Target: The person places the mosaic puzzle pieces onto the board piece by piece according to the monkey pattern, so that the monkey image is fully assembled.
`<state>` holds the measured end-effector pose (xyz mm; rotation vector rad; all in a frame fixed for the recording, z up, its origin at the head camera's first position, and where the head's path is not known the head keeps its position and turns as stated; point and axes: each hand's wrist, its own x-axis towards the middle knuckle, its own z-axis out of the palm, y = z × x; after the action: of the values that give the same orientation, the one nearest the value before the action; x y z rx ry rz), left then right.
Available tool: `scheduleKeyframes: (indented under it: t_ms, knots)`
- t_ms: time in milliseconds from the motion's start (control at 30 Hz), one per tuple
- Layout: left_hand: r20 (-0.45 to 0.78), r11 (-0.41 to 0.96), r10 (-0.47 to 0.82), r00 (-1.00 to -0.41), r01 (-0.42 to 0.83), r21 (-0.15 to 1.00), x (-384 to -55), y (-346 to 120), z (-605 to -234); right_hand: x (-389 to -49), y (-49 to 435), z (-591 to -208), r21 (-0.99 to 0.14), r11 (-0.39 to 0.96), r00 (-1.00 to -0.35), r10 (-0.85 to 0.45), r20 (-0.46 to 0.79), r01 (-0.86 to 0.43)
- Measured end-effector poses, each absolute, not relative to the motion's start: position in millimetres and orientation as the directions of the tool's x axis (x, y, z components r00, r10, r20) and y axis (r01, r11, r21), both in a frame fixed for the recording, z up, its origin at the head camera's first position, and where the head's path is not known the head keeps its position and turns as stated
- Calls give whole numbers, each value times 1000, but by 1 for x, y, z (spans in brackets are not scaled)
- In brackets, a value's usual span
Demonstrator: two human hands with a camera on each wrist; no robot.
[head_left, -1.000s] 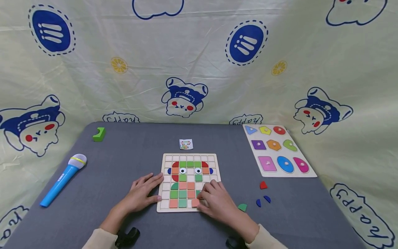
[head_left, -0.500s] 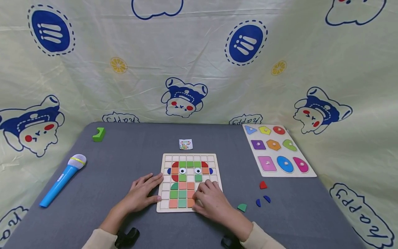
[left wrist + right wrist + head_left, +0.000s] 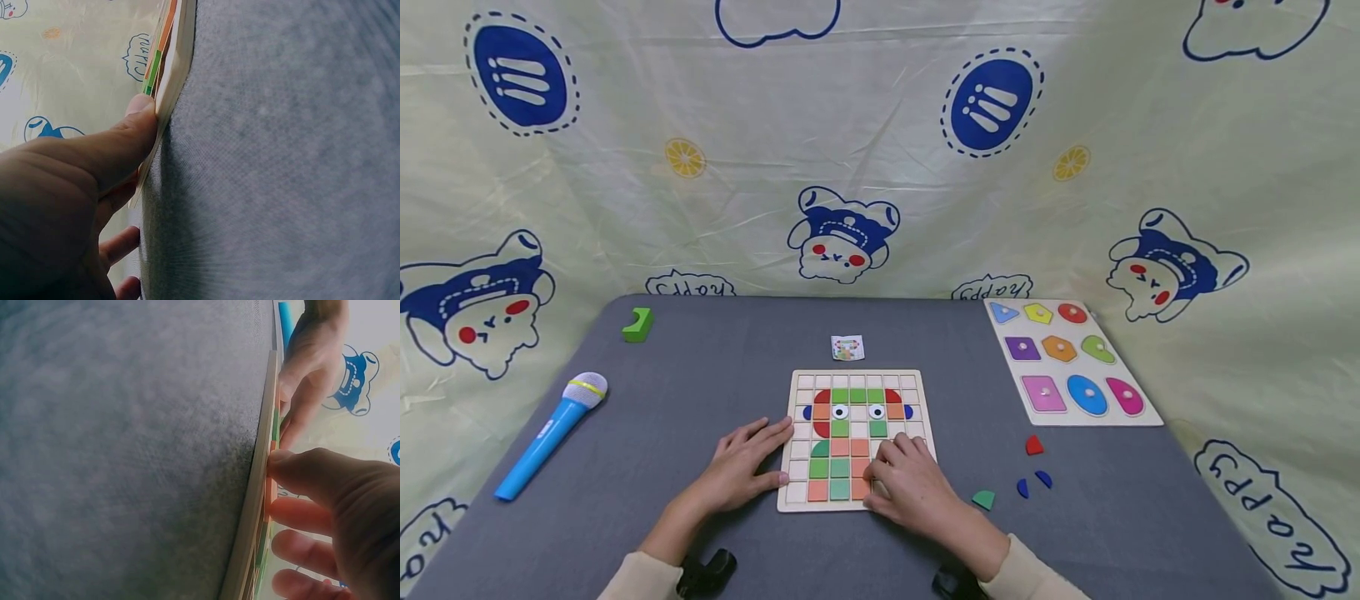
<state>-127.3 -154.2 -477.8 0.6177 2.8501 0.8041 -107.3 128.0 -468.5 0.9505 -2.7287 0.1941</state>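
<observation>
A wooden grid board [image 3: 797,505] lies on the table, bearing red, green, salmon and blue tiles and two eye tiles that form a figure. My left hand [image 3: 736,468] rests along its left edge, fingers extended. In the left wrist view the thumb [image 3: 140,115] touches the board's edge. My right hand [image 3: 917,487] is over the lower right of the board. Its thumb [image 3: 294,464] and forefinger [image 3: 306,514] pinch a salmon square tile [image 3: 270,490] lying in the bottom row. This hand hides the grid cells to the right of that tile.
Right of the board lie loose pieces: a green one [image 3: 983,500], a red one [image 3: 1034,445] and two blue half-rounds [image 3: 1023,489]. A shape puzzle [image 3: 1026,367] stands back right, a small picture card [image 3: 847,347] behind the board. Far left are a toy microphone [image 3: 553,433] and a green block [image 3: 638,325].
My right hand has moved slightly left, bringing the salmon square tile from a skewed position into line with its neighbours in the bottom row. The left hand stays put.
</observation>
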Motion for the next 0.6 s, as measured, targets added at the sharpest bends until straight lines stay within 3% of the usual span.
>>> scheduleKeyframes:
  t_ms: [600]
  knots:
    - [6,779,418,-908,362,512,-127,-155,-478,-105,140,-466,-59,789,-763,-568,310,-611]
